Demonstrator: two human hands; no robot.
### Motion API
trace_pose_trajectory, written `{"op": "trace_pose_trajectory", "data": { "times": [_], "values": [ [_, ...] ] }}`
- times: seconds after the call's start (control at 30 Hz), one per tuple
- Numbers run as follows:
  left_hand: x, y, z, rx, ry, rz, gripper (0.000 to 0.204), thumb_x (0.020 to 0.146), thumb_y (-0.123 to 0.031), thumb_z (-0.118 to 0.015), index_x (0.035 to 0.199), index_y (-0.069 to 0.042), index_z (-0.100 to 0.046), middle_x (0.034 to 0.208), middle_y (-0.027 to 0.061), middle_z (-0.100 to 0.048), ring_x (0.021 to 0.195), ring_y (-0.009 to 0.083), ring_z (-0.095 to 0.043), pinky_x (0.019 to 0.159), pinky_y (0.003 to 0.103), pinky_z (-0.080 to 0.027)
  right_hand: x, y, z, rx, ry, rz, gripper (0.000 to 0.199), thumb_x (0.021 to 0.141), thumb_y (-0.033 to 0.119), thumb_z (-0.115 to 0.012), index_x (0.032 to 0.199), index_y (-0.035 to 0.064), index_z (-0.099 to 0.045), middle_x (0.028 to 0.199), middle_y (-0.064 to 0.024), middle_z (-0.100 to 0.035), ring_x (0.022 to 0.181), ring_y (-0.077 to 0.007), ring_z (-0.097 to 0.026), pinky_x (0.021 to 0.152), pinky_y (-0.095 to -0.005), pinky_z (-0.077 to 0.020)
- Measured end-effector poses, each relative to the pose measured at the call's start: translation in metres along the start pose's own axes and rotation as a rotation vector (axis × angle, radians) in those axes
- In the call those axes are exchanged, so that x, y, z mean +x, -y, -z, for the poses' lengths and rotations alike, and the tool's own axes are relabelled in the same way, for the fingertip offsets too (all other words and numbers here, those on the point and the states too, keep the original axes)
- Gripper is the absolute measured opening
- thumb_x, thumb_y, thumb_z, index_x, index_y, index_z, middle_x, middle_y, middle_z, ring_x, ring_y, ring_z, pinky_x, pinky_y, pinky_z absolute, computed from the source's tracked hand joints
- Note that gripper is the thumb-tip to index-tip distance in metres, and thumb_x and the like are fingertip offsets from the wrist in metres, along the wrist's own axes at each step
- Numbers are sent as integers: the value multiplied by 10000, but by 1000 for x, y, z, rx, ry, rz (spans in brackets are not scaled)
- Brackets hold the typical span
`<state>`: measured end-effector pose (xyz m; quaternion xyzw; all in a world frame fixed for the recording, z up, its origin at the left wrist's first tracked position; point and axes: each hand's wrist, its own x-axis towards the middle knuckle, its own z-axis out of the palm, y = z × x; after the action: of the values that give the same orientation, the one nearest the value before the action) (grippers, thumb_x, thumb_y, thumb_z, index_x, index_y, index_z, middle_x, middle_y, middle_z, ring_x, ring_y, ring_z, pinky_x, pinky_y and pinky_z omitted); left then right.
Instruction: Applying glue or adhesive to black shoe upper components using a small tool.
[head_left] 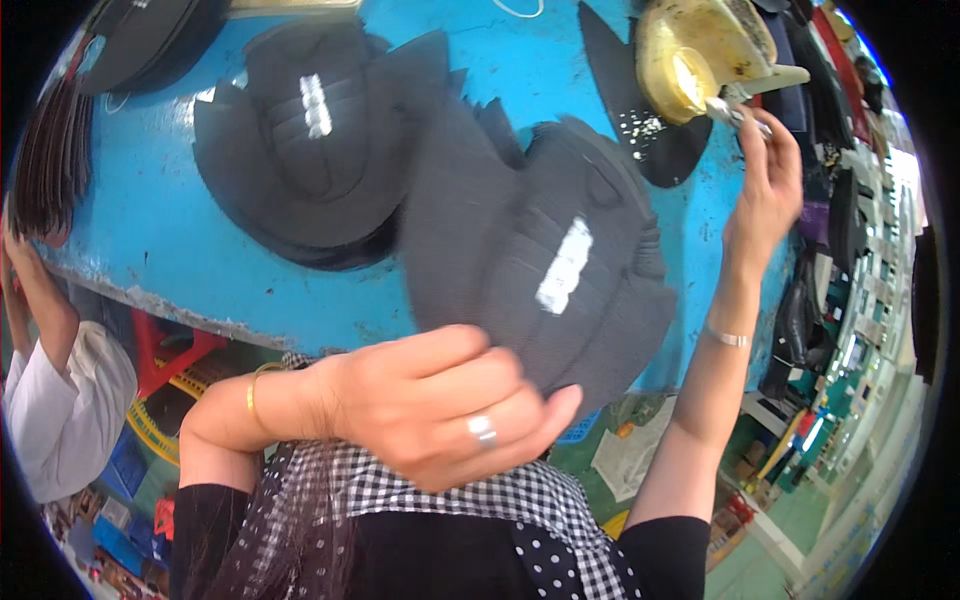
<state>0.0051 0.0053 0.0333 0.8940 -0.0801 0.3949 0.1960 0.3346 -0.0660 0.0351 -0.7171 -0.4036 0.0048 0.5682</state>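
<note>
My left hand (450,405), a ring on one finger, is closed at the near edge of a thin black cut piece (450,220). This piece is blurred and partly raised over a pile of similar black pieces (610,300) with a white strip on top. To the far right, my right hand (768,180) is closed round a small brush (735,112), its tip at the mouth of a yellow pot (655,75) holding a white paste. The pot stands by a black pointed piece (650,140) spotted with white.
Another black stack (320,140) with a white strip lies left of the middle on the blue table (200,240). More dark pieces (50,150) stand at the far left, near another person's arm (45,300). A red stool (170,350) is below the table edge.
</note>
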Motion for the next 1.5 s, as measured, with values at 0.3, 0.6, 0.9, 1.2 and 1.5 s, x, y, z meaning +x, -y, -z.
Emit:
{"op": "trace_pose_trajectory", "data": {
  "times": [0.3, 0.6, 0.9, 1.2, 1.5],
  "values": [
    [-16, 41, 36, -26, 297, 430, 546, 617, -136, -855, 1147, -156, -727, 1062, 45, -656, 977, 241, -632, 772, 369, -504, 39, -53, 13, -471, 119, 117, 259, 879, 217, -774, 1060, 35, -735, 881, -5, -635, 775, -110, -502, 739, -263, -456],
    [-22, 2, -25, -112, 274, 169, 299, 803, -172, -676, 1078, -67, -730, 1131, 66, -679, 981, 198, -639, 829, 344, -528, -37, 36, 29, 6, 218, -158, 191, 950, 99, -670, 1094, -22, -636, 1024, -84, -713, 963, -146, -652, 876, -279, -505],
    [-15, -1, -19, -158, 396, 213, 303, 776, -222, -745, 1015, -38, -722, 1075, 65, -681, 977, 209, -641, 814, 343, -531, -109, 67, -8, -285, 492, 185, 251, 728, 20, -830, 951, 60, -724, 891, -58, -712, 820, -196, -625, 746, -302, -501],
    [-9, -5, -16, -113, 440, 179, 312, 743, -184, -686, 1006, -19, -716, 1077, 96, -673, 947, 239, -649, 770, 328, -539, -111, 74, -8, -370, 476, 436, 297, 706, 21, -834, 968, 73, -705, 917, -32, -725, 776, -218, -622, 769, -370, -455],
    [-7, -5, -14, -77, -54, -32, 271, 656, -132, -674, 908, -69, -749, 731, -1, -493, 658, 146, -552, 591, 260, -461, -99, 62, 30, 264, -1, -67, 225, 951, 21, -615, 1164, -31, -565, 1042, -172, -693, 996, -220, -658, 943, -359, -504]
  ]
}}
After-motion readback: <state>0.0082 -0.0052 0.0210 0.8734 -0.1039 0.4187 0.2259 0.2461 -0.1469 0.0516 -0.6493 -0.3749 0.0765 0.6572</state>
